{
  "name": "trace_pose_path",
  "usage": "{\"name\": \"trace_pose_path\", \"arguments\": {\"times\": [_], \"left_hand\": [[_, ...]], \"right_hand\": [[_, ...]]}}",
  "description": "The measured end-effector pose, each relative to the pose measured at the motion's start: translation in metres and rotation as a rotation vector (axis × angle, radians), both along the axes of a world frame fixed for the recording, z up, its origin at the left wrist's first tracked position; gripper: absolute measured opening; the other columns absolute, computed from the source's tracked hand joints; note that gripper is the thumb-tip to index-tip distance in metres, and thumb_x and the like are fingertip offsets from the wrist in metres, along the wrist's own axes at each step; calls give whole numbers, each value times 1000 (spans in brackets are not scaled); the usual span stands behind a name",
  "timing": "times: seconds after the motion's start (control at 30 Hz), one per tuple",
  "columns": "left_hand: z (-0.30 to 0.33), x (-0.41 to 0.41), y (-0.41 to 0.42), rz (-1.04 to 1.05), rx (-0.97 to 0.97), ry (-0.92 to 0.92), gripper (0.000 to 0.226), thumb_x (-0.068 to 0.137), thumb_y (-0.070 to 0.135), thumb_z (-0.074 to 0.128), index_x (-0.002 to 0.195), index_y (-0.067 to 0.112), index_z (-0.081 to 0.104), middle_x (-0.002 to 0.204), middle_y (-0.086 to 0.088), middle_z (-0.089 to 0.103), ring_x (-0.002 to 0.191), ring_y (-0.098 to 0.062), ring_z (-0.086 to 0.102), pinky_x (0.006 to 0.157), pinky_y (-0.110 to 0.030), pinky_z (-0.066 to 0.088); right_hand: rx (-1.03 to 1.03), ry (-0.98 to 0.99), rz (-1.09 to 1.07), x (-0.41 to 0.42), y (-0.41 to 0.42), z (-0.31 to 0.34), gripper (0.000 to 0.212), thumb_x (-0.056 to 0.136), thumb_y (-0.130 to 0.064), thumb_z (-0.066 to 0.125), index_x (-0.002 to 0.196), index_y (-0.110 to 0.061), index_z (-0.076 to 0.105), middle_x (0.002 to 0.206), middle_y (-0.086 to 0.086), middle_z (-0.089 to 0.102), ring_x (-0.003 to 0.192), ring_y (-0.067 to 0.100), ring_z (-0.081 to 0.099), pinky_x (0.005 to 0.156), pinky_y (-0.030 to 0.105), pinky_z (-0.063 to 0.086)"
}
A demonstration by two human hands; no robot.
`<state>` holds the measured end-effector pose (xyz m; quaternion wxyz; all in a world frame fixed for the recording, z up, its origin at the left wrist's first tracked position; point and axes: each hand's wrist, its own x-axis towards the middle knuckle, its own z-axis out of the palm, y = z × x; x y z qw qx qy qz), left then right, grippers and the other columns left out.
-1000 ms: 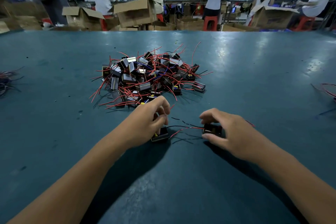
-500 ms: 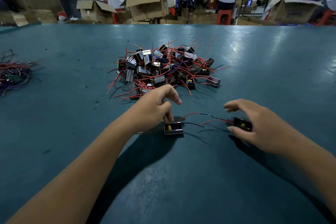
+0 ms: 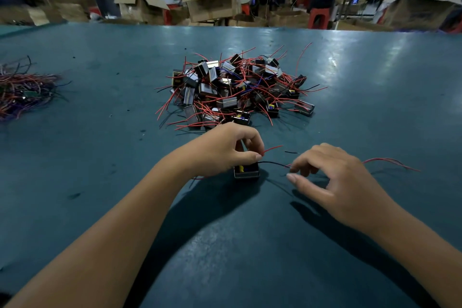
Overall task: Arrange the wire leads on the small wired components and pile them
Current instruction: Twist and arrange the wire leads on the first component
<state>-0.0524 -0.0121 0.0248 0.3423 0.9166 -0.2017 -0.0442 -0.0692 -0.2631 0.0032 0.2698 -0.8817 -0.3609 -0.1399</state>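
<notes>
Black wire lead (image 3: 273, 163) pinched in my right hand (image 3: 335, 182); my left hand (image 3: 225, 150) gripped the small black boxy component (image 3: 246, 172), so I'd draw it straight gently.

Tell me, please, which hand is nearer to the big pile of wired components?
The left hand: it grips a small component just in front of the pile's near edge. The right hand sits farther toward the person and off to the right, fingers pinching a black lead.
</notes>
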Motion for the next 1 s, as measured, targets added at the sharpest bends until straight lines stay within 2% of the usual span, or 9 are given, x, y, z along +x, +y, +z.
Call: {"name": "trace_pose_path", "arguments": {"times": [0.13,0.23,0.37,0.47,0.6,0.77,0.87,1.0], "left_hand": [[2,-1,-1,-27,-22,32,2,95,22,68,95,21,70,75,24,61,58,5,52,58,-8,38],[2,-1,-1,-39,-29,57,7,97,25,66,96,20,71,70,32,60,61,6,53,59,-8,38],[2,0,-1,-34,-24,47,7,97,27,66,95,22,70,70,31,61,60,6,53,59,-9,39],[1,0,-3,-36,-20,36,6,96,29,67,94,24,70,73,30,63,63,4,55,61,-10,41],[-1,0,-6,-58,-30,23,6,96,26,68,95,21,71,75,29,63,64,4,56,61,-9,41],[-1,0,-7,-44,-23,-14,5,96,27,68,95,23,71,82,15,65,71,1,59,64,-9,41],[-2,0,-8,-44,-19,-18,5,96,27,68,95,24,70,87,10,67,73,-6,61,63,-10,41],[-1,-1,-9,-70,-56,-6,2,96,27,68,94,28,68,87,13,68,78,-10,64,64,-17,47]], "right_hand": [[34,11,-22,2,0,-2,11,90,-19,69,80,-20,65,74,-10,59,75,17,54,72,38,45],[77,47,-11,1,-1,-1,8,89,-22,70,83,-22,65,76,-13,59,77,13,55,74,36,45],[66,67,29,0,0,0,10,85,-37,65,86,-27,65,78,-17,60,81,7,56,76,29,45],[103,59,15,1,1,0,12,88,-36,63,83,-26,65,75,-17,58,78,8,56,74,32,46],[161,59,21,1,2,0,11,87,-31,65,82,-22,66,74,-18,58,77,10,57,73,28,44],[169,68,34,-1,1,1,22,83,-44,68,85,-22,67,75,-16,60,77,9,58,74,24,44],[203,50,16,-1,3,0,15,87,-31,66,78,-18,66,69,-16,57,73,10,56,70,25,43],[239,69,-37,2,1,-1,16,87,-24,67,73,-17,65,66,-14,58,71,11,56,67,16,39]]}}
